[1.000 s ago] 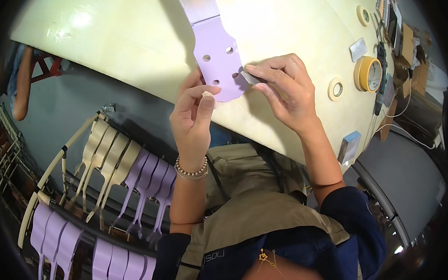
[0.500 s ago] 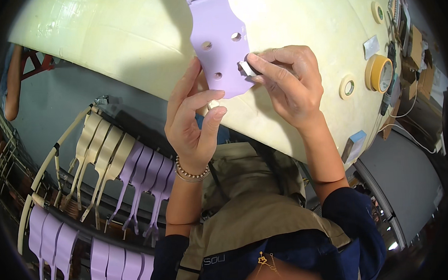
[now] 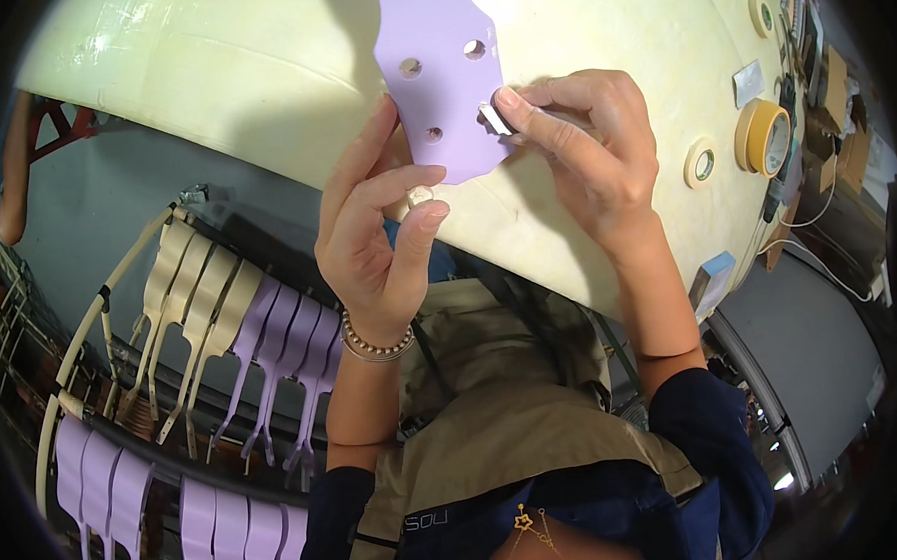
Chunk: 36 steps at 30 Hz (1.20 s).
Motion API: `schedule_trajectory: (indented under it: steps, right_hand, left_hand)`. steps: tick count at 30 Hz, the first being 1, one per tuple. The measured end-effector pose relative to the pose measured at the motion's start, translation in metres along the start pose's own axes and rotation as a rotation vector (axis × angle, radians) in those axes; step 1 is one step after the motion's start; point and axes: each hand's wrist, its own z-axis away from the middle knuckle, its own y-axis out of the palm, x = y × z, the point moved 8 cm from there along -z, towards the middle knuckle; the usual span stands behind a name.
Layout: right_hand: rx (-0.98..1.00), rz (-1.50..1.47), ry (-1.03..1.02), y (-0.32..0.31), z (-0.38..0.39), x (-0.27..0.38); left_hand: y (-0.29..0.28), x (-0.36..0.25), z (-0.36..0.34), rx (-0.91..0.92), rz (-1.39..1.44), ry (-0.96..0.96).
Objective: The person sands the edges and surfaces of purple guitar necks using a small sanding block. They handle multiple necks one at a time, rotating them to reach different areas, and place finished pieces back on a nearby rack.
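Observation:
A flat lilac panel (image 3: 442,95) with round holes stands at the top centre, its upper end cut off by the view. My left hand (image 3: 371,223) is curled at its lower left, a finger along the left edge and another touching the bottom edge. Between those fingers and the thumb sits a small off-white lump (image 3: 421,196). With thumb and fingers, my right hand (image 3: 598,148) pinches a small folded white strip (image 3: 494,118) at the hole near the panel's right edge. The fingers behind the panel are hidden.
Beneath is a pale cream table (image 3: 209,70). Tape rolls (image 3: 763,138), a blue-and-grey block (image 3: 711,281) and a small grey sheet (image 3: 748,84) lie at right. At lower left, a rack (image 3: 99,305) carries cream parts (image 3: 183,277) and lilac parts (image 3: 107,475). Another person's arm (image 3: 12,189) shows far left.
The panel and both hands have shifted up a little, my left hand also slightly leftward and my right slightly rightward. The white strip stays by the same hole.

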Motion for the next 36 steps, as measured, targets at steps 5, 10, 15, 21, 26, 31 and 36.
schedule_trajectory:
  steps: [5, 10, 15, 21, 26, 31, 36]
  right_hand:
    - [-0.021, -0.111, 0.124, -0.002, -0.002, -0.004]
    - [-0.043, -0.017, 0.097, 0.0, 0.002, 0.001]
    - [-0.018, 0.082, 0.004, -0.003, -0.001, 0.006]
    - [0.017, -0.123, 0.118, 0.001, 0.001, -0.008]
    - [-0.01, -0.118, 0.177, 0.001, 0.001, -0.005]
    - [-0.008, 0.027, 0.091, -0.001, 0.001, 0.004]
    - [0.068, -0.027, 0.096, 0.0, -0.002, -0.003]
  left_hand:
    - [0.001, -0.002, -0.001, -0.005, 0.027, -0.011]
    - [0.0, 0.001, 0.0, -0.008, 0.031, -0.003]
    - [0.001, 0.0, -0.001, 0.002, 0.005, -0.009]
    - [0.001, 0.001, 0.001, -0.004, 0.038, -0.028]
    - [0.002, 0.001, 0.0, -0.004, 0.067, -0.031]
    - [0.003, 0.001, 0.0, 0.011, 0.041, -0.027]
    - [0.002, 0.002, 0.0, -0.003, 0.058, -0.022]
